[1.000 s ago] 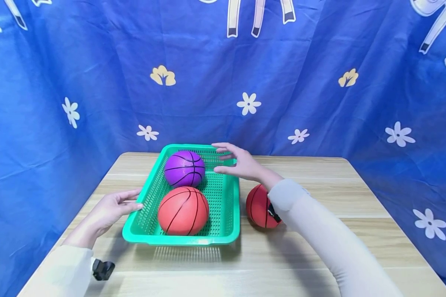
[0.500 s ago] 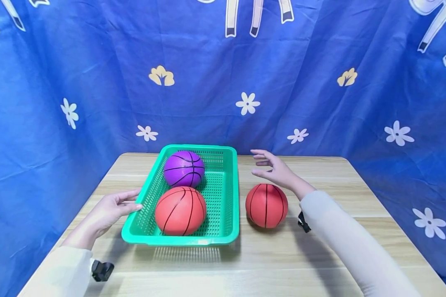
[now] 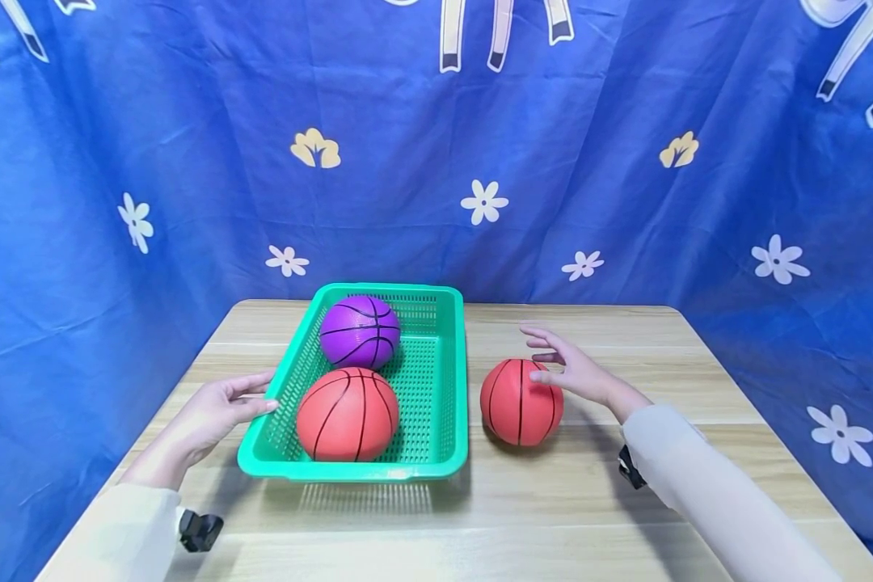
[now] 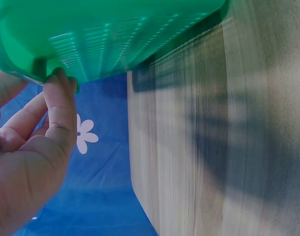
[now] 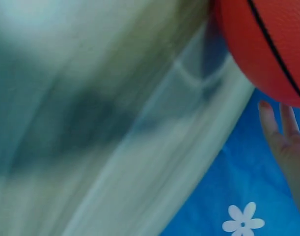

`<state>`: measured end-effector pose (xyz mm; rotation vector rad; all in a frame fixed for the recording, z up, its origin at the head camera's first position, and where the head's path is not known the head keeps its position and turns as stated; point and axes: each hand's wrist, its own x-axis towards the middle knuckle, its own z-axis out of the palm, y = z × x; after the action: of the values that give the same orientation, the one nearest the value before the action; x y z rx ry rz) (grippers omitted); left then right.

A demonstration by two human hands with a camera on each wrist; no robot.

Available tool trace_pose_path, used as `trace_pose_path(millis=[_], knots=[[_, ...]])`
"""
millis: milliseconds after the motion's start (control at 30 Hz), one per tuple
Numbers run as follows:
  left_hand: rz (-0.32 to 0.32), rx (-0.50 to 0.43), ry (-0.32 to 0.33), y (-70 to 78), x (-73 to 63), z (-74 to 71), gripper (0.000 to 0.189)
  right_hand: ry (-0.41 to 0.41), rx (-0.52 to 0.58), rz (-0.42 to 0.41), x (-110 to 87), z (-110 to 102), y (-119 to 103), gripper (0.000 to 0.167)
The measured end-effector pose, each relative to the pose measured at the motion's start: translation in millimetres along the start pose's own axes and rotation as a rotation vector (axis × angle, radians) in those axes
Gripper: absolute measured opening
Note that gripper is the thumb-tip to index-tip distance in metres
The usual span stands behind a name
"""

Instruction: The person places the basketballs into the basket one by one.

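Observation:
A green plastic basket point(image 3: 356, 470) stands on the table, holding a purple basketball point(image 3: 360, 331) at its back left and a red basketball point(image 3: 347, 415) in front of it. My left hand point(image 3: 214, 412) grips the basket's left rim, thumb over the edge. In the left wrist view, the fingers of the left hand point(image 4: 39, 152) curl up under the rim of the basket point(image 4: 135, 24). Right of the basket, another red basketball point(image 3: 509, 416) sits on the wood. My right hand point(image 3: 578, 373) is spread at that ball's upper right, fingers overlapping it; the right wrist view shows fingertips close to the ball point(image 5: 267, 44).
The pale wooden table point(image 3: 626, 517) has its back edge against a blue curtain point(image 3: 407, 234) printed with white flowers. More curtain hangs on the left and right sides. A small black device point(image 3: 200, 532) is worn on the left wrist.
My right hand has moved from above the basket's right side, rightward and down to the red ball on the table. The red ball inside the basket has rolled slightly left. My left hand stays put.

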<state>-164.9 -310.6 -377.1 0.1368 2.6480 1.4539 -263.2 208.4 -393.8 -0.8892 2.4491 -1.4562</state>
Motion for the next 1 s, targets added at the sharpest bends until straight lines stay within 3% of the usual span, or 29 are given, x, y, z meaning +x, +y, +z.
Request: trace_pose_path(millis=[433, 567, 1000], knots=[[-0.005, 0.005, 0.004, -0.5, 0.8, 0.0, 0.063, -0.093, 0.037, 0.116, -22.0, 5.3, 16.5, 0.084], [-0.007, 0.001, 0.002, 0.0, 0.8, 0.0, 0.063, -0.079, 0.057, 0.154, -24.7, 7.1, 17.6, 0.082], [-0.005, 0.008, 0.005, -0.1, 0.3, -0.1, 0.063, -0.037, 0.064, 0.139, -24.4, 0.5, 17.0, 0.075]])
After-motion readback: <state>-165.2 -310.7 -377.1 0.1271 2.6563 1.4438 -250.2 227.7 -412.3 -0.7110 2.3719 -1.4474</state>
